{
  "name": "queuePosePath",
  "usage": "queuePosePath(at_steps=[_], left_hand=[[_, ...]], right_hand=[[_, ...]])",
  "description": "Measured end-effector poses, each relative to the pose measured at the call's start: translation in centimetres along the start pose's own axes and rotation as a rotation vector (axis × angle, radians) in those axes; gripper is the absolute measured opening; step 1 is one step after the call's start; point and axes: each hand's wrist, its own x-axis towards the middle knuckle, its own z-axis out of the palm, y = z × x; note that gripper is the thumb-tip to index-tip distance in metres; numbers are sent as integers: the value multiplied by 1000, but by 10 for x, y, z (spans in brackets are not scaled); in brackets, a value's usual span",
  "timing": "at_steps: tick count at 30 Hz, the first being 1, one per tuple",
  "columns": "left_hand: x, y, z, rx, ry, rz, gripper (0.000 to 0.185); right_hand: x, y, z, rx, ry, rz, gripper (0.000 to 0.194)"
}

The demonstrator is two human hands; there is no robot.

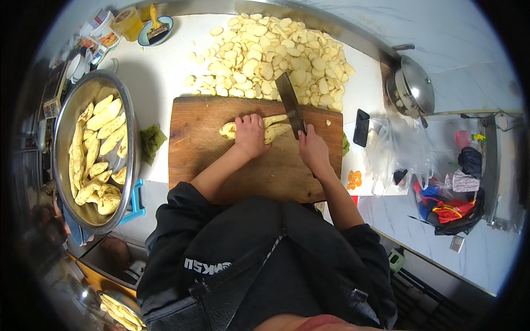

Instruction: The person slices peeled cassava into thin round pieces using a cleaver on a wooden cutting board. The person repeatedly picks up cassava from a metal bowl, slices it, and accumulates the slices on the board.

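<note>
On a thick wooden cutting board (203, 165), my left hand (250, 134) holds down peeled, pale yellow sweet potatoes (276, 131), whose ends stick out on both sides of it. My right hand (314, 151) grips a cleaver (290, 101) by its handle. The dark blade is just right of the sweet potatoes' tips and points away from me; whether it touches them I cannot tell. Beyond the board spreads a large heap of pale round slices (269, 58). A small scrap (328, 123) lies near the board's right edge.
A large metal basin (131, 136) of peeled sweet potatoes (109, 113) stands at left, beside a folded green cloth (152, 142). A bowl (145, 35) with a yellow-handled brush sits far left. Rightward are a phone (361, 128), plastic bags (383, 153), orange pieces (354, 179) and a lidded pot (414, 85).
</note>
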Motion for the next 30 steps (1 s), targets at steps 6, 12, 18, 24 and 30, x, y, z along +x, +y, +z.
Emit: queuePosePath(at_steps=[6, 12, 18, 24, 30], left_hand=[[2, 4, -2, 51, -64, -22, 78], [15, 8, -11, 91, -202, -39, 78], [10, 5, -11, 6, -203, -21, 77], [12, 5, -11, -7, -172, -50, 77], [10, 7, -11, -34, -206, -63, 77]], right_hand=[[-12, -6, -5, -13, 25, -61, 27], [17, -1, 6, -82, -43, -46, 28], [25, 7, 10, -141, -145, -45, 29], [33, -3, 18, -126, -72, -64, 28], [17, -2, -2, -93, -121, -27, 29]])
